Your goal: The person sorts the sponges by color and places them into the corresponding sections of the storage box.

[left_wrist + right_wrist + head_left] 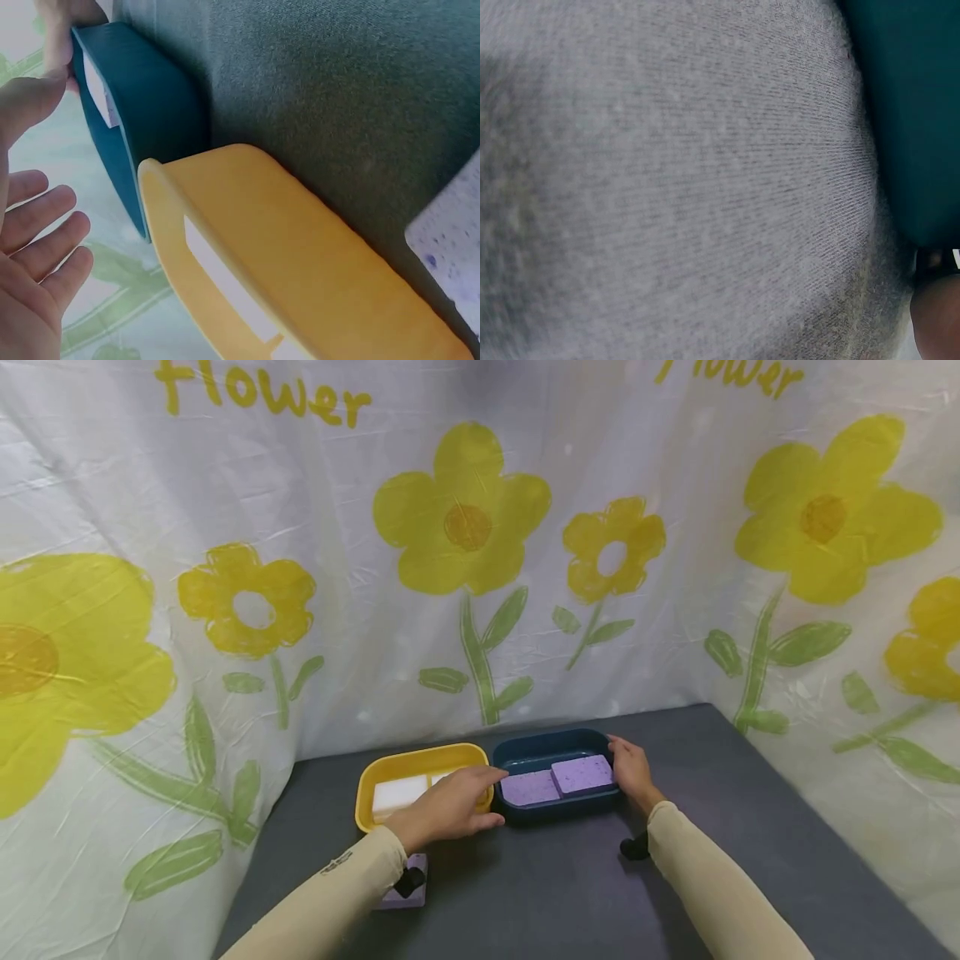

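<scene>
My left hand hovers over the right part of a yellow tray, fingers extended toward a dark blue tray. In the left wrist view its fingers are spread and hold nothing. White sponge-like blocks lie in the yellow tray, partly hidden by that hand. My right hand grips the right end of the dark blue tray at its rim. Inside that tray, a flat purple speckled sponge lies beside another purple sponge, which sits slightly higher. Only the tray's outer wall shows clearly in the right wrist view.
Another purple sponge lies on the dark grey tabletop, partly under my left forearm. The two trays stand side by side near the back edge. A flower-printed curtain hangs behind and at both sides.
</scene>
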`<state>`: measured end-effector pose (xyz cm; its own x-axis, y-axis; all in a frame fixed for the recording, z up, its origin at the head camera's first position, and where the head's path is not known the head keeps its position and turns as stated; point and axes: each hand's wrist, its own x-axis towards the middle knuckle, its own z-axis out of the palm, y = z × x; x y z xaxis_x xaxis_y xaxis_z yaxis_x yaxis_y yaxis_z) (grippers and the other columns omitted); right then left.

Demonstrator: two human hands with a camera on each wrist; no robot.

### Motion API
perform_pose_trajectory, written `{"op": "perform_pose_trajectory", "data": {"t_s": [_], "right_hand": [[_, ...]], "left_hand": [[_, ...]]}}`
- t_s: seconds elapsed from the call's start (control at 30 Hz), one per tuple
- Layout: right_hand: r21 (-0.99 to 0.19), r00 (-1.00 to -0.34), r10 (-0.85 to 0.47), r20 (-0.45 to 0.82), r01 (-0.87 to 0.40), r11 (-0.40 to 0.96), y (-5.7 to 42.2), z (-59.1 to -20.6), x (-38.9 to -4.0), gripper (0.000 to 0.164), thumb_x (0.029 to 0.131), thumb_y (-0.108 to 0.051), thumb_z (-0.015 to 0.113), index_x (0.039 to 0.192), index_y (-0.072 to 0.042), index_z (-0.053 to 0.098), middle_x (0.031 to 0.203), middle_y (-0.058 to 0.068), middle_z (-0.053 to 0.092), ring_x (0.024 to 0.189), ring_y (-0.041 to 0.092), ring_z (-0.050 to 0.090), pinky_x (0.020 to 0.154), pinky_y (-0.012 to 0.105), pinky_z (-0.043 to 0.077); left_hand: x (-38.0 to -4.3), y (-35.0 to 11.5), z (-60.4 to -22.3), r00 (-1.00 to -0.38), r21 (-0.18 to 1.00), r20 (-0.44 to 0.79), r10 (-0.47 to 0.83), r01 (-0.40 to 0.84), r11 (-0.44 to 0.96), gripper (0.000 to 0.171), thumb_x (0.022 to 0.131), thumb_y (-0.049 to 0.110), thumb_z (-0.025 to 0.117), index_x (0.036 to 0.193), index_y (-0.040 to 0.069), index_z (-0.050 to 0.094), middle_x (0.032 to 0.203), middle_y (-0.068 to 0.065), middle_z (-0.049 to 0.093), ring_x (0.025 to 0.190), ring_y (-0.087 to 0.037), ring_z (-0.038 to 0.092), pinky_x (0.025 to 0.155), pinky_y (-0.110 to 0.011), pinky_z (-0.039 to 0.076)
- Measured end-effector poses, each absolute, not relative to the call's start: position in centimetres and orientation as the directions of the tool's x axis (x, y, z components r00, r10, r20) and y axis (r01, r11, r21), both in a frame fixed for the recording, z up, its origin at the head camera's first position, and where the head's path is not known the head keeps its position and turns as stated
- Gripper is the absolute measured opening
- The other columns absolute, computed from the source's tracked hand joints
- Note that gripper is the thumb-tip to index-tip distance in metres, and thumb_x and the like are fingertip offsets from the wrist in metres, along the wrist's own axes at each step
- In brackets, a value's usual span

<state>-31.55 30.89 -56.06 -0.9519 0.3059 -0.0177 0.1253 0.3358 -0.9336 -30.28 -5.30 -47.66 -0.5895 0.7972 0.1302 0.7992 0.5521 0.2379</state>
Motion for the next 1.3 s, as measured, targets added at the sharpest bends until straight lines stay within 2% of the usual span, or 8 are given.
{"op": "perform_pose_trajectory", "data": {"t_s": [0.13,0.27,0.43,0.53,0.63,0.83,0.97,1.3], "right_hand": [[-0.934,-0.951,0.308,-0.026,0.133,0.332,31.0,-56.0,-31.7,0.052,0.118,-0.024,0.032,0.161,0.000,0.051,0.138,0.029,0.058,0.074,0.014,0.048,0.081,0.032,0.041],[-0.934,-0.951,0.307,-0.019,0.127,0.333,31.3,-56.0,-31.8,0.052,0.118,-0.023,0.031,0.161,0.000,0.050,0.140,0.030,0.058,0.065,0.013,0.047,0.075,0.032,0.043],[-0.925,-0.957,0.288,-0.017,0.124,0.358,31.3,-55.7,-31.8,0.054,0.119,-0.026,0.028,0.163,0.001,0.048,0.156,0.029,0.054,0.075,0.017,0.050,0.085,0.035,0.043],[-0.929,-0.960,0.277,-0.031,0.130,0.346,31.3,-55.8,-31.8,0.055,0.120,-0.026,0.026,0.164,0.001,0.045,0.162,0.030,0.050,0.100,0.029,0.059,0.098,0.045,0.045],[-0.930,-0.960,0.277,-0.039,0.136,0.342,31.3,-55.9,-31.7,0.055,0.120,-0.026,0.026,0.164,0.000,0.045,0.163,0.029,0.049,0.117,0.035,0.055,0.106,0.049,0.041],[-0.929,-0.955,0.293,-0.039,0.142,0.341,31.1,-55.8,-31.5,0.054,0.119,-0.025,0.028,0.164,-0.001,0.047,0.155,0.027,0.054,0.096,0.029,0.055,0.092,0.039,0.042],[-0.928,-0.956,0.289,-0.047,0.149,0.341,30.9,-55.6,-31.3,0.055,0.119,-0.026,0.027,0.164,-0.001,0.045,0.159,0.027,0.052,0.111,0.033,0.053,0.096,0.040,0.040],[-0.937,-0.956,0.290,-0.048,0.143,0.317,30.8,-55.7,-31.3,0.055,0.119,-0.027,0.028,0.164,-0.002,0.046,0.159,0.027,0.052,0.125,0.039,0.051,0.103,0.045,0.039]], "left_hand": [[-29.9,-6.4,-47.2,-0.597,0.249,0.112,0.794,0.791,0.559,0.071,0.096,0.037,0.085,0.154,0.005,0.060,0.151,-0.011,0.067,0.137,-0.029,0.065,0.118,-0.048,0.050],[-29.2,-7.7,-46.6,-0.604,0.250,0.086,0.792,0.783,0.569,0.072,0.097,0.039,0.084,0.156,0.007,0.058,0.155,-0.011,0.065,0.144,-0.030,0.061,0.121,-0.050,0.048],[-28.4,-9.2,-46.8,-0.592,0.235,0.076,0.802,0.792,0.563,0.071,0.096,0.038,0.085,0.154,0.006,0.060,0.154,-0.010,0.065,0.145,-0.031,0.060,0.120,-0.052,0.048],[-27.9,-10.0,-47.2,-0.583,0.224,0.066,0.810,0.800,0.557,0.071,0.097,0.039,0.085,0.154,0.006,0.060,0.153,-0.009,0.066,0.144,-0.029,0.061,0.119,-0.050,0.049],[-27.3,-10.6,-47.2,-0.580,0.213,0.064,0.812,0.803,0.557,0.072,0.097,0.040,0.085,0.155,0.006,0.059,0.152,-0.008,0.067,0.141,-0.027,0.063,0.118,-0.048,0.050],[-26.3,-11.7,-47.2,-0.550,0.169,0.082,0.831,0.830,0.532,0.068,0.095,0.037,0.087,0.150,0.005,0.063,0.146,-0.009,0.070,0.134,-0.026,0.068,0.113,-0.046,0.055],[-25.4,-12.9,-47.2,-0.523,0.158,0.062,0.850,0.846,0.509,0.064,0.094,0.035,0.088,0.147,0.008,0.065,0.141,-0.007,0.072,0.128,-0.021,0.070,0.109,-0.042,0.057],[-24.4,-16.0,-48.5,-0.508,0.122,0.010,0.861,0.855,0.503,0.063,0.093,0.034,0.089,0.143,0.003,0.067,0.138,-0.008,0.073,0.126,-0.018,0.071,0.105,-0.040,0.059]]}}
